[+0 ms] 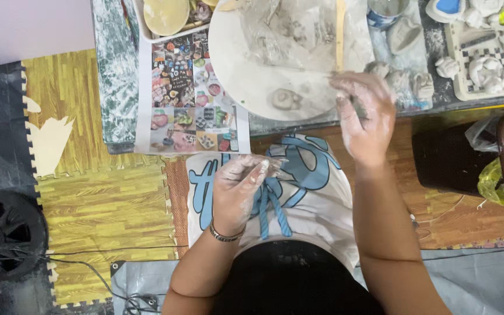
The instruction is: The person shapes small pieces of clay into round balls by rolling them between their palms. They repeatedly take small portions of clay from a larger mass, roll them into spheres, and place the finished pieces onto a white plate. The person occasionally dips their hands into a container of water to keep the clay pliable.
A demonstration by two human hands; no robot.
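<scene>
My left hand (239, 185) pinches soft, sticky clay; my right hand (364, 116), at two o'clock, grips a thin tool near the clay blob (286, 99).

Home clay-craft corner: round clay-smeared board (246, 76), unfired figurines (488, 67), foam floor mats (100, 210).

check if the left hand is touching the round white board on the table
Apart. The head view shows the left hand held over the person's lap, below the table edge, with a clear gap to the round white board.
</scene>
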